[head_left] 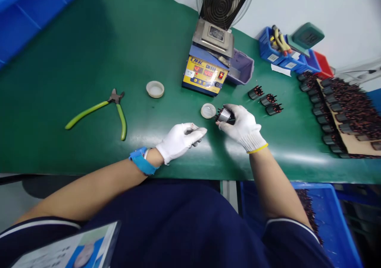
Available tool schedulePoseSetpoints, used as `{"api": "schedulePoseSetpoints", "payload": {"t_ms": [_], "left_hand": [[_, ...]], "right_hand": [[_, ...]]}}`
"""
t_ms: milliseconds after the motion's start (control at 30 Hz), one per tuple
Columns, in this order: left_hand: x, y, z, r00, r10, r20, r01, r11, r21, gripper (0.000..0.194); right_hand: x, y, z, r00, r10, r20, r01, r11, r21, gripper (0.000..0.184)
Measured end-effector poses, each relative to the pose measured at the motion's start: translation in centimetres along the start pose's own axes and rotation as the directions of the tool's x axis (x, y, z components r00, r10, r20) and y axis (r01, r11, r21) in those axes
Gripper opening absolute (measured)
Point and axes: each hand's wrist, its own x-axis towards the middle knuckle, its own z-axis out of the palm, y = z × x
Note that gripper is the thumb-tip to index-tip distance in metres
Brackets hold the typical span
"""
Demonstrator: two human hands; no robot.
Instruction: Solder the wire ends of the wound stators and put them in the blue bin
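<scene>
My right hand (242,126), in a white glove, is closed round a small dark wound coil part (224,115) and holds it just above the green mat (89,54). My left hand (180,140), also gloved and with a blue wrist strap, rests on the mat a little to the left. Its fingers are pressed together with a small dark thing showing under the fingertips. A shallow clear dish (208,110) lies right beside the held coil.
A solder pot unit with a yellow panel (205,73) stands behind the hands, a fan behind it. Green-handled cutters (113,109) and a white lid (155,89) lie left. Three coils (266,98) and a cardboard stack of several coils (342,109) sit right, blue bins (285,54) beyond.
</scene>
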Motion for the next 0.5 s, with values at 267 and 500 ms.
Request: {"api": "schedulePoseSetpoints", "payload": {"t_ms": [267,500], "left_hand": [[-0.2,0.1,-0.1,0.998,0.021,0.058,-0.024,0.997,0.066,0.044],[-0.2,-0.8,-0.1,0.996,0.051,0.074,-0.057,0.995,0.078,0.044]], "right_hand": [[-0.1,-0.4,-1.2,0.973,-0.147,-0.179,0.157,0.987,0.043,0.066],[0.6,-3.5,-1.8,0.982,-0.188,-0.008,0.16,0.857,-0.489,0.043]]}}
